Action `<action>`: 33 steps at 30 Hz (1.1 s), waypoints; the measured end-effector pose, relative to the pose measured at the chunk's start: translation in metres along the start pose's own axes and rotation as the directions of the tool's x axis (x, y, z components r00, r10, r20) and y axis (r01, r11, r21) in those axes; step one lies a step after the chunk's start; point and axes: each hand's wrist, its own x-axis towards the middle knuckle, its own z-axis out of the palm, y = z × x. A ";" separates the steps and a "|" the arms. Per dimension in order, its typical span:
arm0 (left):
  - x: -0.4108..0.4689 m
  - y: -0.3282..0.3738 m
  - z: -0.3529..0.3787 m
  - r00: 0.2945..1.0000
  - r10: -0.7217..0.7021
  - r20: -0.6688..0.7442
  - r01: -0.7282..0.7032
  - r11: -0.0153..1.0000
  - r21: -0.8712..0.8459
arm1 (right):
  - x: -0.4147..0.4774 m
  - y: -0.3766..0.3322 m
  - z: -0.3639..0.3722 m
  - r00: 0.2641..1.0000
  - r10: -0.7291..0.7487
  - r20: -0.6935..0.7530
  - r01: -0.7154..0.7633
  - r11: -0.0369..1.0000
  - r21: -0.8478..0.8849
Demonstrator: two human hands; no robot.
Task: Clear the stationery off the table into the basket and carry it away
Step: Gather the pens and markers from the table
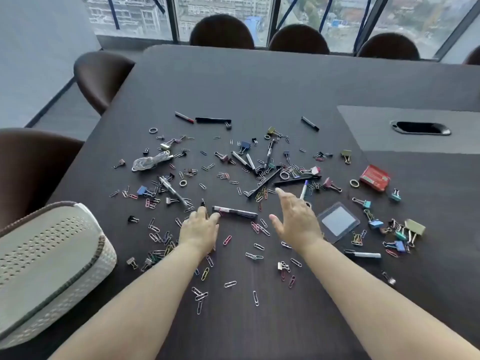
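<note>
Stationery lies scattered over the dark table (259,81): several paper clips, binder clips and pens. My left hand (198,229) rests palm down, its fingertips touching the left end of a black marker (235,212) and a small black pen tip beside it; I cannot tell if it grips either. My right hand (294,219) hovers open, fingers spread, above paper clips near a white pen (303,189). A clear badge holder (337,221) lies right of that hand. A red box (375,178) sits farther right. The white woven basket (49,263) stands at the table's left edge.
Brown chairs (101,76) ring the table at the left and far side, in front of large windows. A cable opening (420,127) sits in a grey panel at the right. A bagged white cable (149,161) lies among the clips at the left.
</note>
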 end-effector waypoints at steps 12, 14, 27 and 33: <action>0.012 -0.010 0.021 0.989 -0.126 0.073 0.138 0.971 -0.193 | 0.036 -0.033 0.050 0.976 -0.053 0.213 0.033 0.995 0.099; 0.013 -0.010 0.020 0.980 -0.178 0.088 0.196 0.937 -0.288 | 0.048 -0.039 0.056 0.967 -0.095 0.236 0.073 0.993 0.097; 0.049 -0.052 -0.008 0.854 -0.514 0.077 0.497 0.764 -0.412 | 0.106 -0.055 0.082 0.944 -0.121 0.308 0.082 0.987 0.136; 0.086 -0.083 -0.024 0.761 -0.636 0.125 0.608 0.634 -0.478 | 0.137 -0.051 0.073 0.956 -0.056 0.287 0.017 0.991 0.136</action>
